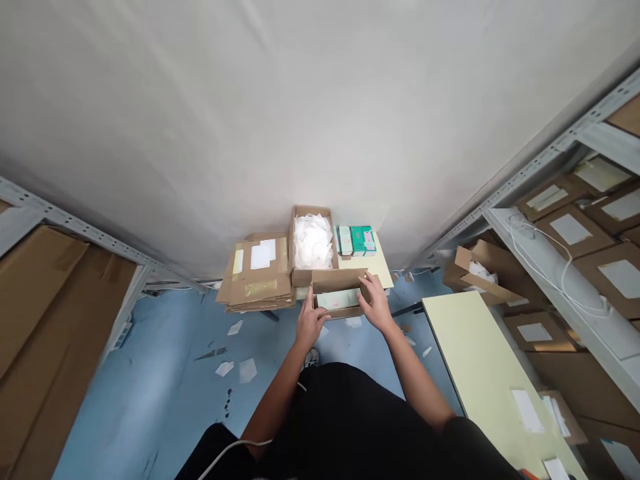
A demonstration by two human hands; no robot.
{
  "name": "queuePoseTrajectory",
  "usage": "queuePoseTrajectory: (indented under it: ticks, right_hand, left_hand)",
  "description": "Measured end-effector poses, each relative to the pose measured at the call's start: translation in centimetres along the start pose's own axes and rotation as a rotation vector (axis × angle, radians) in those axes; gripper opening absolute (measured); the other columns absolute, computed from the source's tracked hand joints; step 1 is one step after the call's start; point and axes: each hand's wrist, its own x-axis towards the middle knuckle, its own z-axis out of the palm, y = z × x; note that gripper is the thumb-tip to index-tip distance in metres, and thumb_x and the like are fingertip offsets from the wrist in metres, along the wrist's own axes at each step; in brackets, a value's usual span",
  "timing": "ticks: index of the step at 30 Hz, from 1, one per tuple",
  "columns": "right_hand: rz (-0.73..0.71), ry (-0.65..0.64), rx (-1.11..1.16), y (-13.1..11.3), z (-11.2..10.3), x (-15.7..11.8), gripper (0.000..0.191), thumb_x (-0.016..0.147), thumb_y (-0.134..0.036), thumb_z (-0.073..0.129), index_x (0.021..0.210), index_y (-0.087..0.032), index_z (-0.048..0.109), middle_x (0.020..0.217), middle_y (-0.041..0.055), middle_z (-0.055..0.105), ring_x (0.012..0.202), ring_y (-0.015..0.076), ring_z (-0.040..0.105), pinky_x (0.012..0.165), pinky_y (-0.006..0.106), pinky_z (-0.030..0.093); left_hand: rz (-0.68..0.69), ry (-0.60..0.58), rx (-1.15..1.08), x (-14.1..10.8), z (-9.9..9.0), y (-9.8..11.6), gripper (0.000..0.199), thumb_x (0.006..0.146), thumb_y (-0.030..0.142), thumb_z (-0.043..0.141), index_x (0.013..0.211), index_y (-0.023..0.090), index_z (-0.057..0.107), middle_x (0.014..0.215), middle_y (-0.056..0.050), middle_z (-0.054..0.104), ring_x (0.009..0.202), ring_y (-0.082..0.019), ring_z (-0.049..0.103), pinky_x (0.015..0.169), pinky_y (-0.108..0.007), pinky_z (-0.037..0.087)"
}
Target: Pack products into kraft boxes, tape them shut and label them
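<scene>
- Head view: left hand (310, 323) is gripping the left end of an open carton (336, 281); some fingers are hiding behind its wall.
- Right hand (376, 305) is curling over the right end; cannot tell whether its grip is holding carton or contents.
- Pale green box (338, 299) is lying inside, right end disappearing behind that hand; print is staying illegible.
- Carton is covering part of the tabletop's (383, 264) near edge; contact unclear.
- Shelving (543, 157) is running out of frame at right.

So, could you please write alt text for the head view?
A person's left hand and right hand hold an open cardboard box with a pale carton inside. Beyond it, a pale table bears flattened cardboard, a box of white packing and green cartons.
</scene>
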Motion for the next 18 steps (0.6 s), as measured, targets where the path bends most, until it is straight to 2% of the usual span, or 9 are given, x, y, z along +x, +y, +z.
queuePoseTrajectory:
  ticks: [5, 8, 13, 16, 18]
  right_hand:
    - [0.011, -0.120, -0.048, -0.5, 5.4, 7.3, 0.054, 0.097, -0.033, 0.059, 0.151, -0.025, 0.056, 0.165, 0.0130, 0.044, 0.154, 0.0303, 0.042, 0.123, 0.050, 0.041]
    - [0.057, -0.242, -0.071, -0.6, 9.6, 12.7, 0.063, 0.095, -0.031, 0.062, 0.156, -0.022, 0.051, 0.165, 0.0145, 0.044, 0.152, 0.0300, 0.044, 0.123, 0.048, 0.041]
    - [0.221, -0.481, -0.158, -1.5, 17.0, 21.2, 0.067, 0.091, -0.027, 0.070, 0.154, -0.019, 0.052, 0.155, 0.0150, 0.057, 0.143, 0.0287, 0.054, 0.122, 0.043, 0.041]
    - [0.295, -0.488, -0.187, -2.9, 19.8, 23.9, 0.060, 0.091, -0.033, 0.078, 0.145, -0.018, 0.059, 0.144, 0.0145, 0.065, 0.134, 0.0310, 0.060, 0.114, 0.043, 0.048]
    - [0.281, -0.445, -0.165, -3.8, 20.6, 23.9, 0.048, 0.097, -0.039, 0.075, 0.138, -0.018, 0.062, 0.137, 0.0117, 0.067, 0.122, 0.0288, 0.065, 0.104, 0.045, 0.056]
  left_hand:
    - [-0.062, 0.022, -0.014, 0.8, -2.1, -3.8, 0.008, 0.091, 0.024, 0.073, 0.090, 0.024, 0.081, 0.178, 0.001, 0.015, 0.146, -0.035, 0.050, 0.112, -0.044, 0.051]
    - [-0.090, 0.022, -0.035, 1.7, -2.5, -4.8, 0.007, 0.090, 0.024, 0.074, 0.089, 0.023, 0.081, 0.178, 0.000, 0.016, 0.148, -0.035, 0.048, 0.115, -0.046, 0.049]
    - [-0.117, 0.015, -0.036, 2.7, -2.6, -5.8, 0.004, 0.087, 0.020, 0.077, 0.085, 0.023, 0.079, 0.177, 0.001, 0.019, 0.153, -0.033, 0.041, 0.115, -0.045, 0.049]
    - [-0.143, 0.007, -0.047, 2.4, -2.8, -6.4, 0.005, 0.086, 0.019, 0.077, 0.083, 0.023, 0.078, 0.177, 0.001, 0.019, 0.154, -0.032, 0.040, 0.115, -0.046, 0.050]
    - [-0.164, 0.001, -0.053, 2.2, -2.9, -6.7, 0.006, 0.086, 0.017, 0.077, 0.082, 0.022, 0.077, 0.178, 0.001, 0.018, 0.155, -0.033, 0.038, 0.116, -0.048, 0.049]
